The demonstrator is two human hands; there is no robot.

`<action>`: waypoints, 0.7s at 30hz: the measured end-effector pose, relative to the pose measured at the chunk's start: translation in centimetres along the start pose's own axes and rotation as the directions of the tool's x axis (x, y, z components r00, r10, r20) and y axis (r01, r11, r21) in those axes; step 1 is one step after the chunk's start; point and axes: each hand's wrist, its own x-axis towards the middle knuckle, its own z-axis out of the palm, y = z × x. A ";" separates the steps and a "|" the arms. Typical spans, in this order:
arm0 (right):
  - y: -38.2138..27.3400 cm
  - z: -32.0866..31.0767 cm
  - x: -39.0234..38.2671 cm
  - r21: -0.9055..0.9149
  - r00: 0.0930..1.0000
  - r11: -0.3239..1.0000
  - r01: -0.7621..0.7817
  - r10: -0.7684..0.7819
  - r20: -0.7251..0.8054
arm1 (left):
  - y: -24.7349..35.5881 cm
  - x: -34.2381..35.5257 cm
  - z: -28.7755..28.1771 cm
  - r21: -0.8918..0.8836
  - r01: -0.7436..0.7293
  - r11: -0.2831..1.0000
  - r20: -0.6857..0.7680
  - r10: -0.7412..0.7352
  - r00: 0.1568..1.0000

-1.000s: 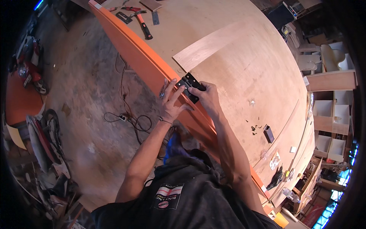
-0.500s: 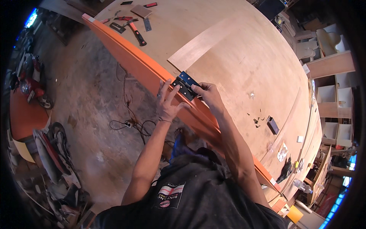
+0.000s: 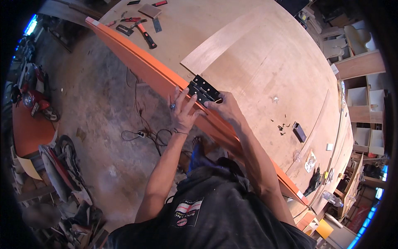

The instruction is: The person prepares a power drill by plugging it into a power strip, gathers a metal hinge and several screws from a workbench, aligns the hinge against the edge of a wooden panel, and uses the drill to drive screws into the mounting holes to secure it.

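An orange panel [image 3: 130,60] stands on edge diagonally along the near side of a wide wooden worktop. A black hinge [image 3: 200,86] with several holes lies across its top edge. My right hand [image 3: 226,108] grips the hinge at its lower right end, thumb at the corner. My left hand [image 3: 182,112] rests with spread fingers on the panel edge and the hinge's left part; a ring shows on one finger.
Hammer [image 3: 147,36], metal plates and a pale plank [image 3: 211,43] are on the worktop [image 3: 290,79], with screws [image 3: 281,128] and a dark box [image 3: 299,132] rightward. Cords [image 3: 151,137] lie on the floor. Motorbikes [image 3: 35,95] stand left; cabinets [image 3: 360,99], right.
My right thumb has slid from the middle of the hinge down to its lower corner. My left fingers remain at the panel edge. The whole view has shifted slightly.
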 end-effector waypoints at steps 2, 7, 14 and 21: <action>0.1 0.2 0.0 0.006 1.000 1.000 0.023 -0.023 -0.013 | -0.1 -0.2 0.3 -0.014 -0.017 1.000 -0.019 0.017 1.000; 0.4 0.4 0.0 -0.079 0.998 0.997 0.006 -0.010 -0.055 | -0.5 -0.5 1.1 -0.053 -0.051 0.997 -0.083 0.047 0.995; -1.3 0.5 -0.6 -0.190 0.994 0.978 -0.084 0.070 -0.081 | 2.3 -3.0 1.6 -0.057 0.047 0.997 -0.041 -0.049 0.998; -0.3 0.4 -0.1 -0.173 0.998 0.984 -0.036 0.026 -0.062 | 4.5 -5.0 1.6 -0.007 0.038 0.999 0.010 -0.038 0.999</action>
